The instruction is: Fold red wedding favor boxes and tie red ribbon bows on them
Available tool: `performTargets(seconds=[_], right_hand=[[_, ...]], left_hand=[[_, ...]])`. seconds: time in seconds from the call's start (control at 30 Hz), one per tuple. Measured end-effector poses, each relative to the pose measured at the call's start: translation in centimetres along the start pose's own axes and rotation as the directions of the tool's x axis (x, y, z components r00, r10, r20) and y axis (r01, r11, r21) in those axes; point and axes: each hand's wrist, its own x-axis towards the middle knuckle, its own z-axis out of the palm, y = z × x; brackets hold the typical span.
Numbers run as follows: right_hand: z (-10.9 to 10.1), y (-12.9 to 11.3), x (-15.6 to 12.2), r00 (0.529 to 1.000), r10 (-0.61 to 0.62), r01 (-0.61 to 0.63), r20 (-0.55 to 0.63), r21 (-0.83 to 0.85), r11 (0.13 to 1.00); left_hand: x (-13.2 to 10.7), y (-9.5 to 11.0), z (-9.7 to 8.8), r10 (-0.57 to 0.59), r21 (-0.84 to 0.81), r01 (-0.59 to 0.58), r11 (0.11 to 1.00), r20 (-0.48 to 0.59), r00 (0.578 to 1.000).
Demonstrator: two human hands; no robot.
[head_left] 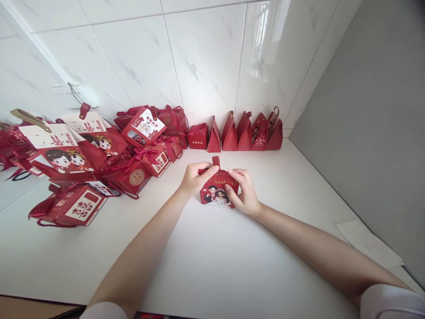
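Observation:
A small red gift box point(216, 189) with a cartoon bride and groom printed on its front stands on the white table point(212, 261), near the middle. My left hand point(194, 177) grips its top left corner, thumb pressed by the red tab at the top. My right hand point(242, 190) clasps the box's right side, fingers curled over its front. Both hands are closed on the box.
A heap of red gift boxes and bags point(83, 164) with ribbons fills the left. A row of folded red boxes point(245, 132) lines the tiled wall point(206, 57) at the back. A grey panel point(372, 110) rises on the right, with white paper point(368, 243) beside it.

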Motion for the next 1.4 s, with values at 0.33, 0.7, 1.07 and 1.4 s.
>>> performTargets(seconds=[0.33,0.7,1.07,1.4], right_hand=[[0.0,-0.3,0.0,0.996,0.013,-0.017,0.088,0.042,0.999],[-0.5,1.1,0.1,0.988,-0.104,0.102,0.117,0.023,0.995],[0.4,1.4,-0.6,0.993,0.111,-0.113,0.03,0.084,0.99],[0.3,1.7,-0.5,0.995,0.068,-0.072,0.074,0.047,0.996]], left_hand=[[-0.1,0.0,0.6,0.014,0.063,-0.01,0.998,-0.071,0.997],[-0.4,-0.7,1.2,0.05,0.109,-0.03,0.994,-0.178,0.983],[0.0,-0.4,-0.5,0.048,0.198,-0.036,0.98,-0.057,0.997],[0.2,2.5,-1.8,0.02,0.325,-0.038,0.945,0.058,0.998]])
